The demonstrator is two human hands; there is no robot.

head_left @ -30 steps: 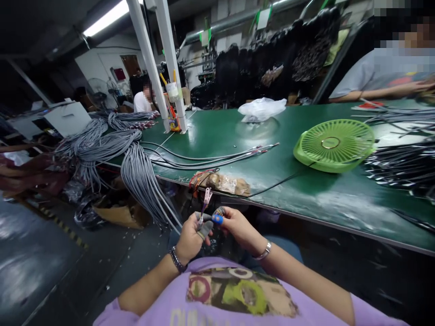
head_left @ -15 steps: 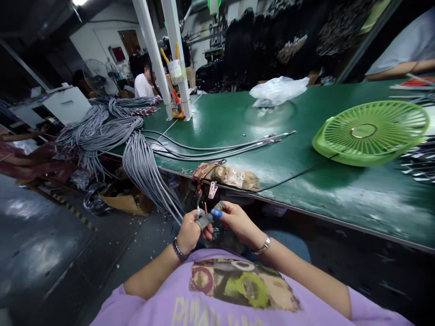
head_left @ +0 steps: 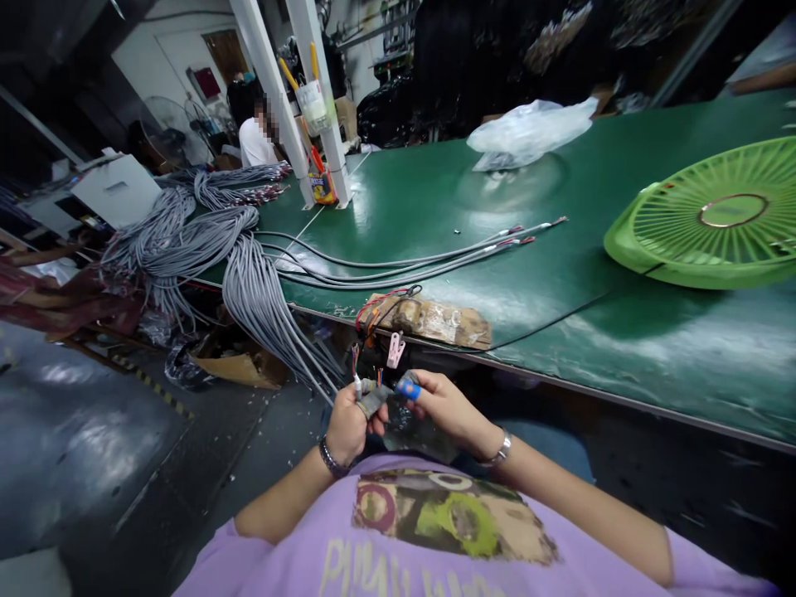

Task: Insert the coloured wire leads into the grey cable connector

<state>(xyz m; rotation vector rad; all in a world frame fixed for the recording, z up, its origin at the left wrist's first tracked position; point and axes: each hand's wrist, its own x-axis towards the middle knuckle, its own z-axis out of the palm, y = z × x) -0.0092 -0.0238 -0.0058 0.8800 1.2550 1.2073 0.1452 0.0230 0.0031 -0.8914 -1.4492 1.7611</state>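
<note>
Pinching cable [head_left: 357,387], left hand [head_left: 348,425] sits beside right hand [head_left: 444,406], grip unclear; a cup [head_left: 313,108] holds yellow handles [head_left: 288,75].

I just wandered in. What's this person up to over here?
Someone seated at a green table is handling cable ends. The left hand holds a cable end with thin coloured wires sticking up. The right hand, blue wrap on its thumb, is close beside it; whether it grips anything is too small to tell. A thick bundle of grey cables drapes over the table's edge, and a pink clip sits just beyond the hands.
</note>
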